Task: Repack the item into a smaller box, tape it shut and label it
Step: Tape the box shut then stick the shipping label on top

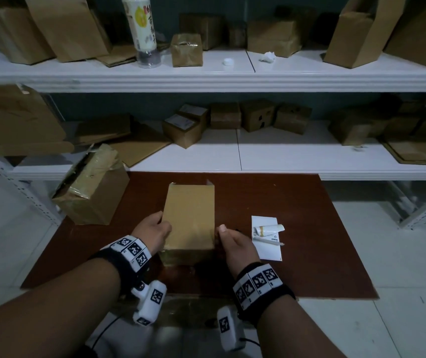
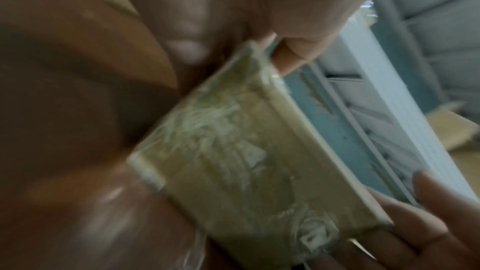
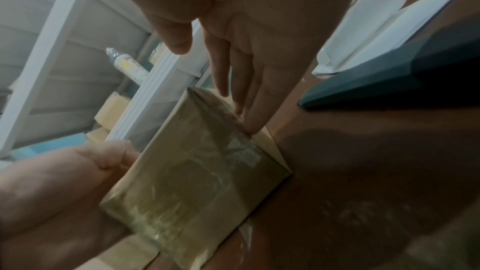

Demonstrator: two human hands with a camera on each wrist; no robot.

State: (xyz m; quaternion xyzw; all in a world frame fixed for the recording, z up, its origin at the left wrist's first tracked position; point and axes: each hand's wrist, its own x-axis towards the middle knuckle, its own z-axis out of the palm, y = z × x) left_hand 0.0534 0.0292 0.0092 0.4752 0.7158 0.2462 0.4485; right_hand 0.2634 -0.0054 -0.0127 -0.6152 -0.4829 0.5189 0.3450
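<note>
A small brown cardboard box [image 1: 188, 215] lies lengthwise on the dark red-brown table [image 1: 297, 254]. Its near end is covered in shiny clear tape [image 2: 246, 161], and two short flaps stand up at its far end. My left hand [image 1: 161, 221] grips the box's near left edge, thumb on top; its fingers [image 2: 291, 52] curl over an edge. My right hand [image 1: 223, 232] is at the box's near right side, where its straight fingers [image 3: 249, 114] touch the side wall with the thumb lifted clear. A white label sheet [image 1: 268, 250] lies right of the box with a curled paper strip [image 1: 268, 229] on it.
A larger tape-wrapped carton [image 1: 93, 187] sits tilted at the table's left back corner. Two white shelves [image 1: 232, 73] behind hold several cartons, flat cardboard and an upside-down bottle [image 1: 142, 29]. Pale floor surrounds the table.
</note>
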